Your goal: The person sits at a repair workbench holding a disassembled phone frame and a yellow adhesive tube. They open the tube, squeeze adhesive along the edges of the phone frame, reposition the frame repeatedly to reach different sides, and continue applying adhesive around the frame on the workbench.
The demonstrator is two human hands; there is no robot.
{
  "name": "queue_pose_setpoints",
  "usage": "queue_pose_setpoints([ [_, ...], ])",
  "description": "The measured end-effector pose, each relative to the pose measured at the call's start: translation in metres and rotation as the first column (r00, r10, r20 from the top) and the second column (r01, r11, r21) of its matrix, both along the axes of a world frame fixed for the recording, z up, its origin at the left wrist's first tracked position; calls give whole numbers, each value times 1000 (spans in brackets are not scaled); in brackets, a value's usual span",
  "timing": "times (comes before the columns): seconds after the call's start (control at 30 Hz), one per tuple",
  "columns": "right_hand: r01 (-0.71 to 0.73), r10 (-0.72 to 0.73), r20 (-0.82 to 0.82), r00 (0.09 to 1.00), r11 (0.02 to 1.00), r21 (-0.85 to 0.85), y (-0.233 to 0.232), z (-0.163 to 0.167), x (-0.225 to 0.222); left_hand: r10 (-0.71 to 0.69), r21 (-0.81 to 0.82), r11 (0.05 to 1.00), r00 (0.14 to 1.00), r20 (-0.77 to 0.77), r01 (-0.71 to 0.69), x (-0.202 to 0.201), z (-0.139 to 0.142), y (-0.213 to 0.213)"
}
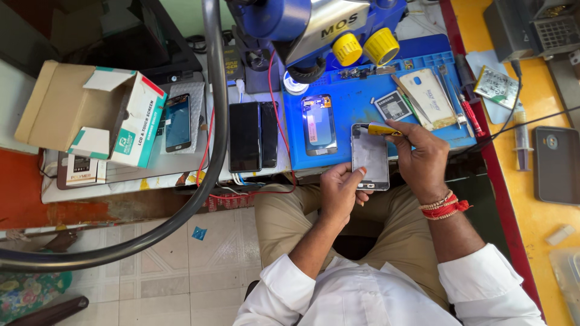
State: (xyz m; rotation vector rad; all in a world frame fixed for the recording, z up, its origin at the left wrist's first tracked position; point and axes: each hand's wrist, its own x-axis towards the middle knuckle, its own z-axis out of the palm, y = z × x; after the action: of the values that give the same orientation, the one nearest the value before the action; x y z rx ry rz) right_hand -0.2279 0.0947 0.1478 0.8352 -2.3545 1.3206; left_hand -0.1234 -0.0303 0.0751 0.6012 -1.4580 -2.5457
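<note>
head camera, looking steeply down from above, close over lap and workbench (338, 102)

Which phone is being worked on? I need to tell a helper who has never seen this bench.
Start at the blue work mat under the microscope. At its near edge, the left hand holds a silvery-grey phone while the right hand presses a yellow-handled tool to its top. It alone is off the bench.

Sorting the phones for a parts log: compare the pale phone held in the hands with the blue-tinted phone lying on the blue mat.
The pale grey phone is held by the left hand, with the right hand pressing a yellow-handled tool to its top; the blue-tinted phone lies untouched on the blue mat. Both are slim rectangles.
</note>
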Motion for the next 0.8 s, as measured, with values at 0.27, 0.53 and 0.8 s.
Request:
queue_pose_setpoints([
  [0.27, 75, -73, 54, 996, 996, -37, -3, -23, -16, 25, 0, 1000, 999, 30, -25, -3, 2, -7],
  [0.53, 50, -50, 7, 999, 997, 54, -2, -20, -21, 41, -10, 999, 999, 0, -41, -2, -6, -12],
  [0.8, 36, -24, -134, 991, 995, 90, -8, -12, -12, 43, -1, 999, 999, 30, -43, -2, -7, -12],
])
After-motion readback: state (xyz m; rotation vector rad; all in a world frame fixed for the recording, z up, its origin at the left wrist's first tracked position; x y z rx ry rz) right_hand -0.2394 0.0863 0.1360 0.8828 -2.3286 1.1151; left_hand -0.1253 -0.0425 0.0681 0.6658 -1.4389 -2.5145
